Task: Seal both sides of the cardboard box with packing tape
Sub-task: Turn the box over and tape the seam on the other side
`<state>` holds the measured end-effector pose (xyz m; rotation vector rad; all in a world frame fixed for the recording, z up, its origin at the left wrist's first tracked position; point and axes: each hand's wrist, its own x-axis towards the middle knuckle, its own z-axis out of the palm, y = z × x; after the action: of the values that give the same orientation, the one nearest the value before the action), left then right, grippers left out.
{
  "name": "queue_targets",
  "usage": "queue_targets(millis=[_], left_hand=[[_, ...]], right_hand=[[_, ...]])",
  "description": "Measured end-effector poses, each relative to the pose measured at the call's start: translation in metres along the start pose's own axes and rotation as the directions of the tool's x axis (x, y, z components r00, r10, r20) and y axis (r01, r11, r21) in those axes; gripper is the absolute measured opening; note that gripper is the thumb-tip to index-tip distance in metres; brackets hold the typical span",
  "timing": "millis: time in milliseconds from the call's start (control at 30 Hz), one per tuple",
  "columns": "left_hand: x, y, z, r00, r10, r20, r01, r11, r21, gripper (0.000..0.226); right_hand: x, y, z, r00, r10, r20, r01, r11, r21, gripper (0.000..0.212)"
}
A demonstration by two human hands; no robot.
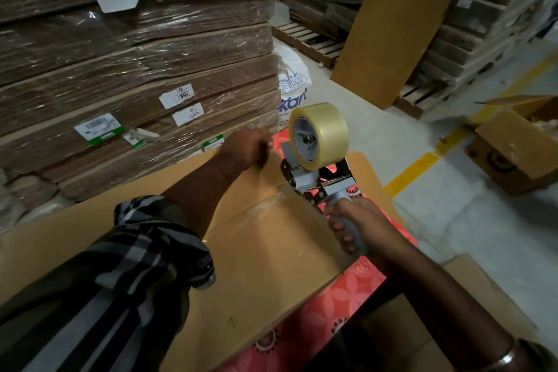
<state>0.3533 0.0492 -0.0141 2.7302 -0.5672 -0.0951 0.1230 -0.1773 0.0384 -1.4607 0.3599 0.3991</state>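
A large brown cardboard box lies in front of me with its two top flaps meeting in a seam that runs away from me. A strip of clear tape covers the seam's far part. My right hand grips the grey handle of a tape dispenser, which carries a roll of clear packing tape and rests its front on the seam. My left hand is stretched out and closed over the box's far edge, at the seam's end.
A tall shrink-wrapped stack of flat cartons stands just behind the box. A red patterned mat lies under the box. An open carton sits at right by a yellow floor line. A cardboard sheet leans on pallets.
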Motion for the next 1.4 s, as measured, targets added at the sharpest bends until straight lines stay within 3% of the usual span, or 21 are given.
queue_targets(millis=[100,200,333,500,667,800,1000,1100,1167,1300,1400], left_hand=[[-0.004,0.009,-0.004,1.000,-0.001,0.023,0.001,1.000,0.015,0.038],[-0.003,0.010,-0.004,1.000,0.008,-0.008,-0.008,1.000,-0.003,0.031],[-0.002,0.009,-0.001,0.998,0.046,-0.031,-0.046,0.999,0.013,0.028],[0.001,0.005,0.003,0.997,0.061,-0.055,-0.062,0.998,-0.008,0.032],[0.005,0.001,0.006,0.997,0.066,-0.046,-0.067,0.998,-0.018,0.032],[0.006,0.007,0.008,0.999,0.031,-0.023,-0.031,0.999,0.017,0.035],[-0.003,0.013,0.010,0.995,0.076,0.060,-0.081,0.992,0.093,0.042],[-0.018,0.027,0.010,0.993,0.098,0.066,-0.103,0.992,0.073,0.047],[-0.035,0.048,0.012,0.990,0.135,0.036,-0.136,0.990,0.026,0.049],[-0.091,0.103,0.030,0.941,0.337,0.028,-0.328,0.930,-0.166,0.048],[-0.125,0.130,0.054,0.882,0.456,0.119,-0.446,0.889,-0.104,0.052]], right_hand=[[-0.010,0.005,-0.004,1.000,0.006,0.001,-0.006,1.000,-0.018,0.021],[-0.028,0.013,-0.012,1.000,0.005,0.002,-0.005,1.000,-0.025,0.008],[-0.064,0.030,-0.037,1.000,-0.009,0.019,0.010,1.000,-0.009,0.024],[-0.105,0.069,-0.077,0.994,0.103,-0.021,-0.101,0.990,0.097,0.030],[-0.133,0.097,-0.089,0.995,0.083,-0.049,-0.075,0.986,0.147,0.044],[-0.134,0.092,-0.077,0.996,0.083,0.027,-0.087,0.977,0.194,0.015],[-0.143,0.098,-0.070,0.995,0.098,-0.010,-0.095,0.983,0.158,0.032],[-0.146,0.099,-0.069,0.997,0.078,0.011,-0.078,0.984,0.162,0.019],[-0.148,0.101,-0.069,0.997,0.074,0.005,-0.074,0.985,0.156,0.019],[-0.150,0.104,-0.064,0.994,0.088,-0.058,-0.082,0.992,0.098,0.023],[-0.153,0.105,-0.063,0.997,0.042,-0.067,-0.038,0.997,0.064,0.022]])
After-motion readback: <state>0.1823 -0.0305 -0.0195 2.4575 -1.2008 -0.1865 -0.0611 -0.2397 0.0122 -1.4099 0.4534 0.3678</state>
